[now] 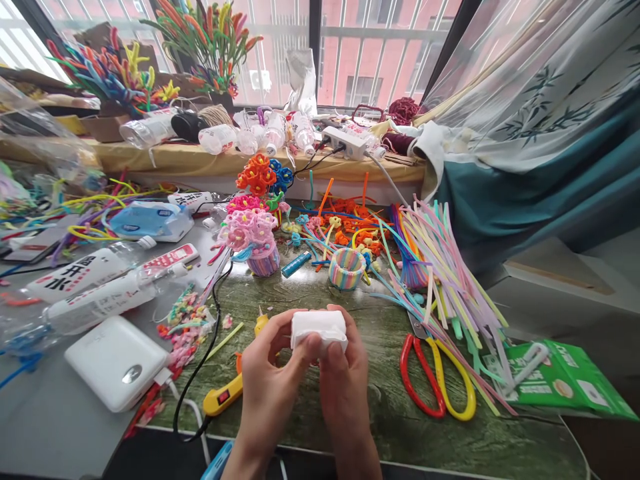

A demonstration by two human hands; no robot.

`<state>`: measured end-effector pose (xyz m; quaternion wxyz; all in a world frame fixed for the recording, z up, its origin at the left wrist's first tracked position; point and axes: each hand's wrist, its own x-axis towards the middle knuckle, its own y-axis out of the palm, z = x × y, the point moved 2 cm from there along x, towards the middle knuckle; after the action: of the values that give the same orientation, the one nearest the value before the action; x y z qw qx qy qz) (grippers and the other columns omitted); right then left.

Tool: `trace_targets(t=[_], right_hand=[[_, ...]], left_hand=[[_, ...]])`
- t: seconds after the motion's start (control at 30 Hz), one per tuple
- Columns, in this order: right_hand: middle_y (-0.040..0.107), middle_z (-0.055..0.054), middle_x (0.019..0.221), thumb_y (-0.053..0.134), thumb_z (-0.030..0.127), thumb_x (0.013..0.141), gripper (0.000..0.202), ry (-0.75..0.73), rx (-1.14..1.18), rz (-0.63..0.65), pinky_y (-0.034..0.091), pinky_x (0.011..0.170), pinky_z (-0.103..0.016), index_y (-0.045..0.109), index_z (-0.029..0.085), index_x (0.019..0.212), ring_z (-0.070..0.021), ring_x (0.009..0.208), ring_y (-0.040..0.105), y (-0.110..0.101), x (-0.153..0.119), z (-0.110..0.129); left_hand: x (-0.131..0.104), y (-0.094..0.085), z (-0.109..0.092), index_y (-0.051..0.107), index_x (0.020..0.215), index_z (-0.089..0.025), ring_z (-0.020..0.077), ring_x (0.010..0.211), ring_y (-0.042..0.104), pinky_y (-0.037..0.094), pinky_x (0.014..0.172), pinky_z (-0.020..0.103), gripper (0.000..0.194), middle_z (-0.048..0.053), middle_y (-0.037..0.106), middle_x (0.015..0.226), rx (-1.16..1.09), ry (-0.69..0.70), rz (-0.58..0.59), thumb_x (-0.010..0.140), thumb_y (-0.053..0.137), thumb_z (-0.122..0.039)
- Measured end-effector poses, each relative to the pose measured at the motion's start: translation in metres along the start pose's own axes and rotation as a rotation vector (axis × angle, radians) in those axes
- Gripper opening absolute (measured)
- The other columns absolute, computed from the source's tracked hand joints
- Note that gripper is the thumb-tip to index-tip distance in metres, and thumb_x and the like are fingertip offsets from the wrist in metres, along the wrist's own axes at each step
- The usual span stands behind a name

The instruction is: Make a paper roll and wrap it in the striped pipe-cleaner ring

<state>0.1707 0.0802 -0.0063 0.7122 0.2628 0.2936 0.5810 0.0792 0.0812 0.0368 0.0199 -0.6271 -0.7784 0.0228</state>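
Observation:
Both hands close around a small white block, which looks soft or paper-wrapped, above the front of the green wood-grain mat. My left hand grips its left side, with the thumb pressed on the near face. On the other side my right hand holds it, thumb also in front; the fingers behind are partly hidden. Beside my left hand lies a yellow glue gun. Scissors with red and yellow handles rest to the right. Beyond the block stands a small striped pipe-cleaner pot.
A pot of pink pipe-cleaner flowers stands behind, near a blue tube. Pipe cleaners pile up at right, by a green packet. At left are a white power bank, its cable, and plastic bottles.

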Motion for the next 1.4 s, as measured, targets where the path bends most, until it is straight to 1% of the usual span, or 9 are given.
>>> trace_targets(t=[0.1,0.17,0.43,0.6,0.73,0.93,1.13,1.27,1.4], right_hand=[[0.073,-0.004,0.090,0.084,0.051,0.068,0.056,-0.011,-0.008,-0.012,0.049,0.057,-0.022,0.063,0.021,0.110,-0.0148,0.069,0.066,0.0000,-0.0005,-0.0003],[0.073,-0.003,0.087,0.084,0.049,0.069,0.052,-0.011,-0.012,-0.015,0.049,0.056,-0.021,0.064,0.021,0.107,-0.0129,0.066,0.064,0.0003,-0.0007,-0.0001],[0.072,-0.007,0.100,0.081,0.043,0.072,0.046,-0.002,-0.030,-0.040,0.054,0.070,-0.028,0.066,0.020,0.109,-0.0196,0.084,0.069,0.0009,0.0012,0.0011],[0.072,-0.007,0.102,0.079,0.042,0.074,0.042,0.000,-0.060,-0.018,0.054,0.072,-0.030,0.066,0.020,0.108,-0.0208,0.087,0.068,0.0022,-0.0001,0.0022],[0.071,-0.008,0.104,0.078,0.041,0.075,0.042,-0.014,-0.070,-0.015,0.055,0.074,-0.031,0.065,0.020,0.109,-0.0226,0.092,0.068,0.0037,-0.0002,0.0042],[0.071,-0.006,0.103,0.079,0.040,0.075,0.040,-0.019,-0.042,-0.020,0.055,0.069,-0.028,0.066,0.020,0.107,-0.0206,0.088,0.069,0.0027,0.0006,0.0022],[0.073,-0.006,0.099,0.083,0.039,0.073,0.045,-0.004,-0.041,0.029,0.057,0.065,-0.028,0.064,0.021,0.110,-0.0207,0.084,0.070,0.0032,-0.0012,-0.0005],[0.073,-0.004,0.100,0.082,0.037,0.075,0.041,-0.002,-0.046,0.022,0.057,0.069,-0.026,0.065,0.022,0.109,-0.0185,0.086,0.070,0.0034,-0.0014,0.0001],[0.073,-0.003,0.103,0.082,0.035,0.076,0.039,0.021,-0.061,0.043,0.057,0.071,-0.025,0.066,0.022,0.108,-0.0183,0.090,0.070,0.0036,-0.0010,0.0000]], left_hand=[[0.0010,-0.0023,0.0007,0.068,0.100,-0.015,0.0238,0.084,0.073,0.059,0.073,0.030,0.044,0.009,0.077,0.096,0.000,0.002,0.002,0.073,0.077,-0.049],[0.0009,-0.0040,0.0007,0.068,0.102,-0.016,0.0232,0.084,0.073,0.059,0.074,0.030,0.045,0.009,0.077,0.098,-0.001,0.012,-0.001,0.073,0.078,-0.048],[-0.0020,-0.0068,0.0002,0.069,0.110,-0.017,0.0254,0.096,0.073,0.059,0.081,0.032,0.047,0.011,0.075,0.111,0.007,0.021,0.012,0.076,0.076,-0.048],[-0.0023,-0.0060,-0.0002,0.070,0.111,-0.017,0.0280,0.099,0.072,0.060,0.084,0.035,0.048,0.011,0.075,0.111,-0.043,0.010,-0.023,0.075,0.076,-0.049],[-0.0028,-0.0065,0.0017,0.071,0.113,-0.017,0.0280,0.104,0.071,0.060,0.087,0.034,0.049,0.011,0.075,0.113,-0.085,-0.034,-0.007,0.076,0.076,-0.048],[-0.0017,-0.0078,0.0038,0.070,0.116,-0.019,0.0252,0.105,0.071,0.059,0.088,0.030,0.048,0.009,0.075,0.114,-0.093,-0.030,-0.002,0.077,0.076,-0.046],[0.0005,-0.0080,0.0052,0.070,0.116,-0.016,0.0270,0.106,0.071,0.061,0.085,0.031,0.051,0.011,0.075,0.113,-0.115,-0.071,-0.020,0.077,0.075,-0.048],[0.0000,-0.0087,0.0068,0.069,0.118,-0.016,0.0274,0.105,0.071,0.060,0.085,0.031,0.054,0.011,0.074,0.115,-0.100,-0.061,0.002,0.075,0.077,-0.048],[-0.0001,-0.0087,0.0087,0.068,0.119,-0.019,0.0244,0.103,0.072,0.059,0.086,0.027,0.054,0.009,0.075,0.114,-0.095,-0.055,-0.015,0.073,0.080,-0.045]])
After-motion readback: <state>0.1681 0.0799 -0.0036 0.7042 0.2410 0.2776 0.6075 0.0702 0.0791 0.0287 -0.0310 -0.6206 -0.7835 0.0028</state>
